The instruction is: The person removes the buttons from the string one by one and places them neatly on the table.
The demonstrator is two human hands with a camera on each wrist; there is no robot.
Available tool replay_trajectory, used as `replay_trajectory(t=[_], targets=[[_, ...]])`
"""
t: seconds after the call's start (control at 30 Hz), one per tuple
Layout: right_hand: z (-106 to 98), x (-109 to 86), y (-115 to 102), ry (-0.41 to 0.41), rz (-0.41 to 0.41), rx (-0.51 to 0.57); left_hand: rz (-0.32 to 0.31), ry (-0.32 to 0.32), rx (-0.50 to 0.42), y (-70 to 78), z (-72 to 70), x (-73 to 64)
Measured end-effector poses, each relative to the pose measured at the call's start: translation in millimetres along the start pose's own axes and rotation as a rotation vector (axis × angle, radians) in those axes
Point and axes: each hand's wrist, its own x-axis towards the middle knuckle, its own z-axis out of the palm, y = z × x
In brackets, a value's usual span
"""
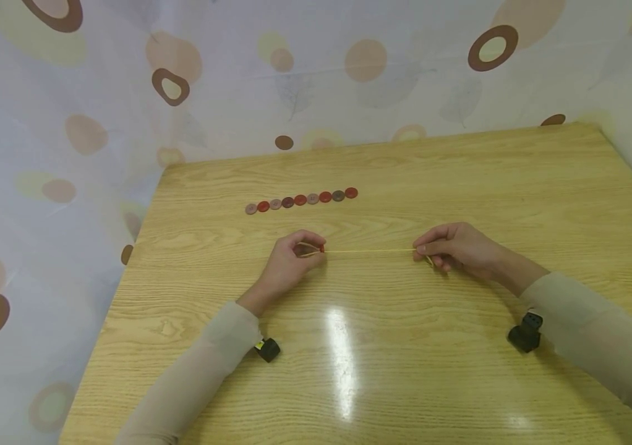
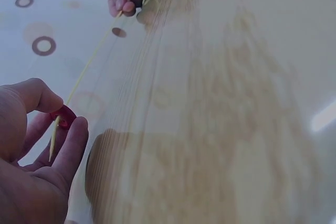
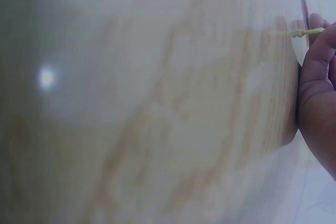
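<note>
Between finger and thumb, my left hand (image 1: 291,259) pinches a red button (image 2: 64,117) by its edge. Yellow string (image 1: 368,251) runs through the button, and a short length of it sticks out on the palm side in the left wrist view. From there the string stretches straight across to my right hand (image 1: 463,250), which pinches it between thumb and fingertips. A knotted tail of the string (image 3: 302,33) pokes out beside the right fingers. Both hands are above the wooden table (image 1: 405,346).
Behind the hands lies a slightly slanted row of several buttons (image 1: 300,199), red, pinkish and dark, edge to edge. A patterned curtain (image 1: 321,74) hangs along the table's back and left edges. Small black cameras (image 1: 525,332) are strapped to both wrists.
</note>
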Motion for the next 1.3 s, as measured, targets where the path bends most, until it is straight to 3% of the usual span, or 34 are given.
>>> replay_trajectory(t=[1.07,1.3], targets=[[0,-0.5,-4,0.009,0.034,0.0,-0.021,0.019,-0.019,-3.3,-11.7,-4.0],[0,-0.2,-2,-0.002,0.026,0.009,-0.001,0.028,-0.035,-3.6,-15.3,-5.7]])
